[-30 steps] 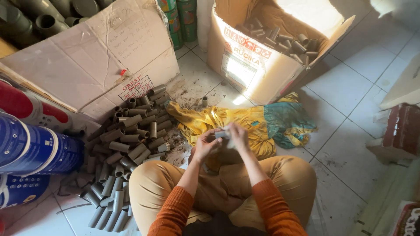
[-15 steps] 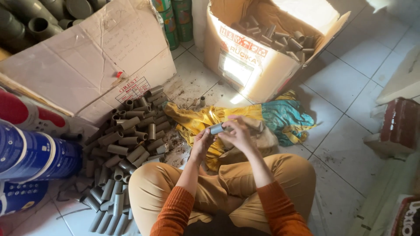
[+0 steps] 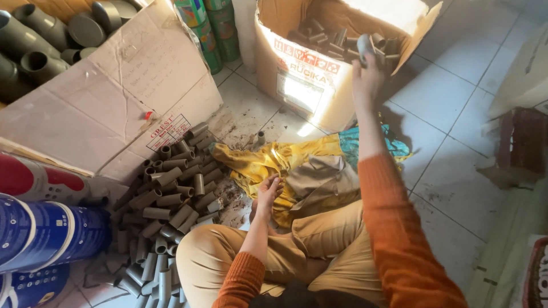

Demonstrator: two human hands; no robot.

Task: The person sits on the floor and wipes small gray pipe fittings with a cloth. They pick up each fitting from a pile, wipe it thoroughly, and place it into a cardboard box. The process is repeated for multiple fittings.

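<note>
White floor tiles (image 3: 451, 114) are lying underfoot. Right hand (image 3: 368, 77) is clamping a grey pipe piece (image 3: 364, 45) over the open box (image 3: 308, 74); left hand (image 3: 268, 191), fingers loosely curled and empty, is resting on yellow cloth (image 3: 257, 162) beside the pipe pile (image 3: 165, 199).

Single head cam, looks steeply down at lap + floor (image 3: 456, 102), close range

Pale tiled floor (image 3: 456, 114) across the frame, grout lines running diagonally, grit and dirt scattered near the centre. Strong sunlight falls from the top, lighting the tiles at upper right. Blue cans (image 3: 45, 239) sit at lower left, green ones (image 3: 211, 28) at top centre, a dark reddish crate (image 3: 522, 142) at right.
</note>
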